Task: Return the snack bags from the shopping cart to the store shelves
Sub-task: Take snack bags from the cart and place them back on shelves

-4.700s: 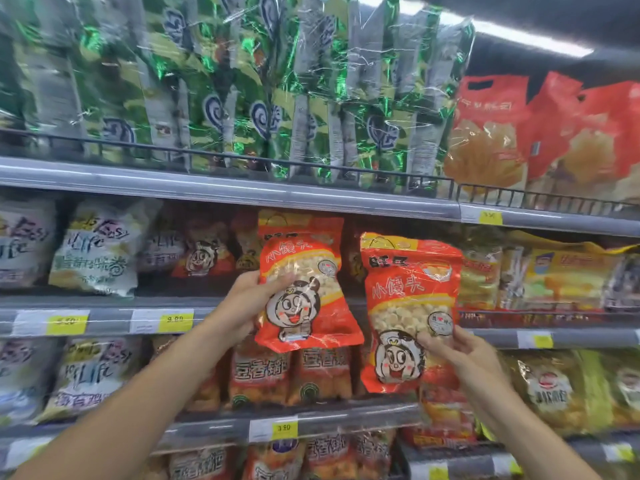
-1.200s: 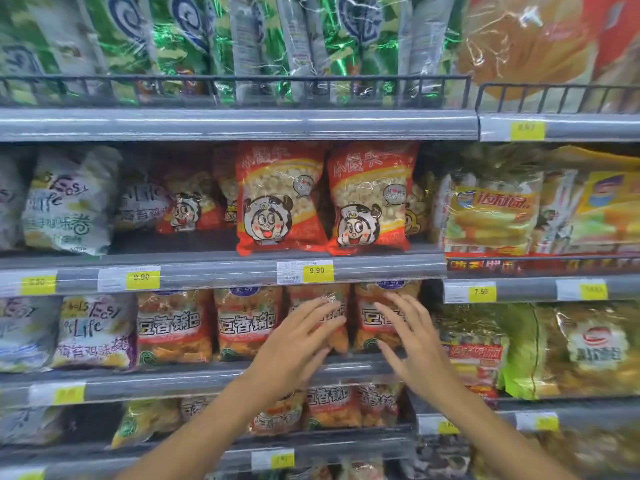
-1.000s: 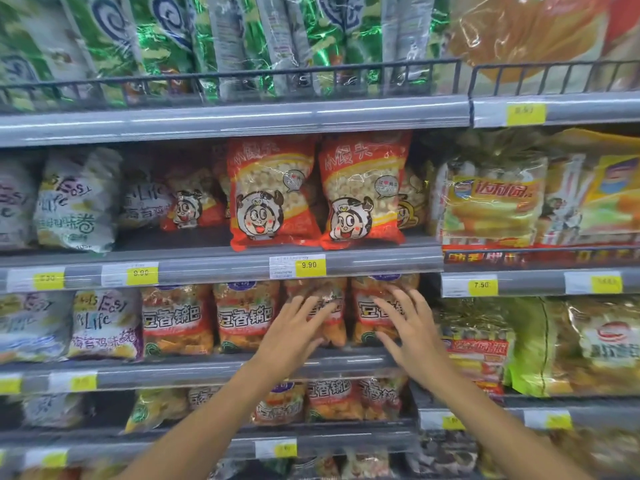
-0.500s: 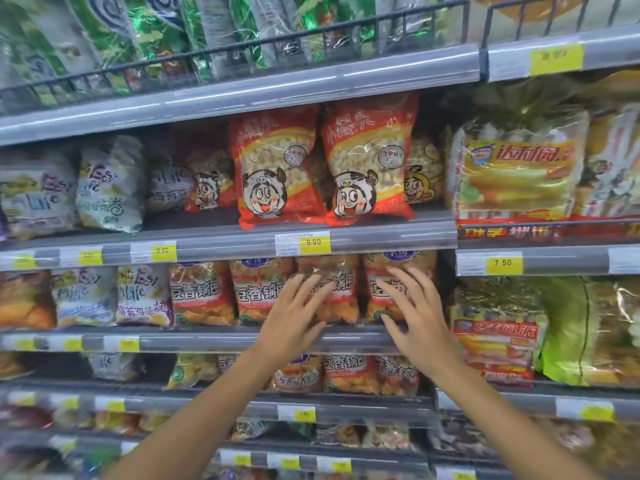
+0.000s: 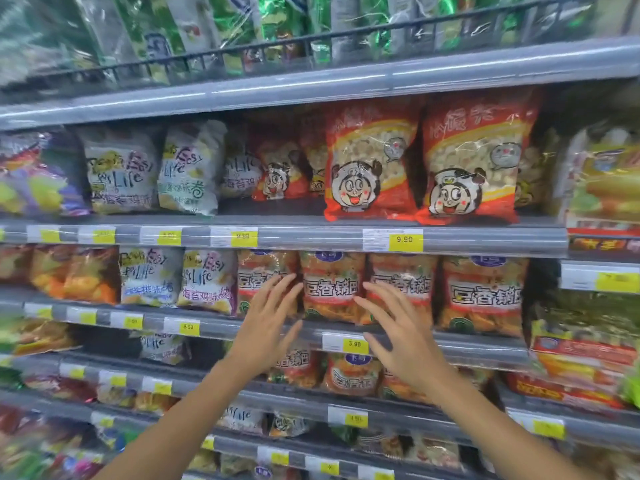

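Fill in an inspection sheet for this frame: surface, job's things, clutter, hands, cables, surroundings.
Surface: grey shelf rail with yellow price tags, fully stocked.
Job's things: two red snack bags stand upright side by side on that shelf; no cart in view.
Clutter: nothing seen; bags sit in rows.
Hands: left hand and right hand both open and empty, fingers spread before the orange bags one shelf lower.
Cables: nothing seen.
Surroundings: green packets behind a wire guard above; further snack shelves below and beside.
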Tool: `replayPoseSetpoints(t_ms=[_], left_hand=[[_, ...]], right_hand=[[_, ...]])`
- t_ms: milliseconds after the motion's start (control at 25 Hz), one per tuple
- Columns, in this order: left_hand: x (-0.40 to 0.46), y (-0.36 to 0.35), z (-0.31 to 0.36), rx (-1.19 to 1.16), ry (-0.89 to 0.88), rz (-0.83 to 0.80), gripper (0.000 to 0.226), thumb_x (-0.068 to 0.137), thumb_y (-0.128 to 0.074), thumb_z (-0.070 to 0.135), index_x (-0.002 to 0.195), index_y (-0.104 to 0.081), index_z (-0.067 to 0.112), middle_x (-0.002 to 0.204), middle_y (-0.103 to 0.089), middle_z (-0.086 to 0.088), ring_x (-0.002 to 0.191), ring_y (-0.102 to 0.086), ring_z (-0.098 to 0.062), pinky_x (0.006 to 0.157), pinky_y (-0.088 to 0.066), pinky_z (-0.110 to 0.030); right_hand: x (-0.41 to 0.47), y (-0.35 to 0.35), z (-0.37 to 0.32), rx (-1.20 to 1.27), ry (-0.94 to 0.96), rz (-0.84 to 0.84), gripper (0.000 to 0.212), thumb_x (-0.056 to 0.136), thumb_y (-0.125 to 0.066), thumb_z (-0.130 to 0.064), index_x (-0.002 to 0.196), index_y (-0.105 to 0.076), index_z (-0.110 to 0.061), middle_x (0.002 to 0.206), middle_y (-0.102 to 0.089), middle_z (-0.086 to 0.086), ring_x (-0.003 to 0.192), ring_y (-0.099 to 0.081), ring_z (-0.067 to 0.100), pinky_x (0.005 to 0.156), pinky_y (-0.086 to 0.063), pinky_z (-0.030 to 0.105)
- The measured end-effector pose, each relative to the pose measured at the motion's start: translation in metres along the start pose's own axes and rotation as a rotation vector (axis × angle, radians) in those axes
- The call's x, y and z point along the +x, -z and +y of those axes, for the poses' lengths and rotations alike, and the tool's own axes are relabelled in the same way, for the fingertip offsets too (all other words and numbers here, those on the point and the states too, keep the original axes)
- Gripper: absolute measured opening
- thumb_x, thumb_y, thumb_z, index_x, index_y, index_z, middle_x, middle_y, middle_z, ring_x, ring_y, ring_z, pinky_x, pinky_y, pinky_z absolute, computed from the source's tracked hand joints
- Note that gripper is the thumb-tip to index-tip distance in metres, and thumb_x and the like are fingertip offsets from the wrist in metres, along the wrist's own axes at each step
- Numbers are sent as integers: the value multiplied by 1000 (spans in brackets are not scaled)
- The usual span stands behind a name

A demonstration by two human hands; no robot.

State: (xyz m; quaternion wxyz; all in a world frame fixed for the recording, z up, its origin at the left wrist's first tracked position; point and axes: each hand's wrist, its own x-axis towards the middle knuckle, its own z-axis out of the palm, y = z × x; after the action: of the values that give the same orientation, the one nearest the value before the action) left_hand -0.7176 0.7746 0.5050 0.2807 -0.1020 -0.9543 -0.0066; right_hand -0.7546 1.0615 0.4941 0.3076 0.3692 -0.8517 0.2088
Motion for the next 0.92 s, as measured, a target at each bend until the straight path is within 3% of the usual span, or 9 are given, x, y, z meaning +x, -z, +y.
replayPoseSetpoints(t_ms=[240, 400, 640, 800, 920], left_hand=[[-13, -4, -82, 44, -78, -46, 62, 100, -36, 54, 157, -22, 32, 165, -17, 2, 153, -8, -25, 120, -19, -46], [-9, -14, -103, 0, -148, -80, 66, 100, -36, 55, 158, -15, 33, 166, -15, 1, 153, -11, -26, 120, -18, -48], [-7, -24, -111, -70, -193, -93, 71, 99, -42, 52, 159, -10, 31, 166, -12, 0, 152, -11, -30, 120, -23, -49], [-11, -15, -110, -124, -237, -57, 68, 100, -46, 46, 159, -17, 29, 167, -8, 3, 154, -3, -23, 123, -10, -42], [-24, -8, -121, -138, -218, -60, 62, 101, -47, 44, 157, -25, 26, 167, -7, 7, 154, -1, -18, 124, -9, -40]], right_hand=[[56, -43, -53, -63, -214, -45, 67, 99, -60, -41, 158, -31, -34, 169, -13, -3, 158, -1, 24, 124, -18, 48], [75, -50, -74, -147, -353, -32, 70, 98, -61, -45, 159, -30, -29, 167, -21, 3, 154, -6, 25, 123, -5, 40], [82, -53, -83, -218, -383, -36, 71, 96, -64, -42, 158, -33, -24, 165, -26, 6, 153, -10, 25, 122, -7, 40], [80, -63, -87, -160, -424, 39, 65, 94, -68, -37, 152, -43, -21, 159, -32, 8, 151, -15, 29, 122, -21, 52], [86, -76, -98, -95, -320, 112, 64, 92, -71, -31, 151, -47, -21, 161, -33, 9, 153, -18, 30, 121, -18, 49]])
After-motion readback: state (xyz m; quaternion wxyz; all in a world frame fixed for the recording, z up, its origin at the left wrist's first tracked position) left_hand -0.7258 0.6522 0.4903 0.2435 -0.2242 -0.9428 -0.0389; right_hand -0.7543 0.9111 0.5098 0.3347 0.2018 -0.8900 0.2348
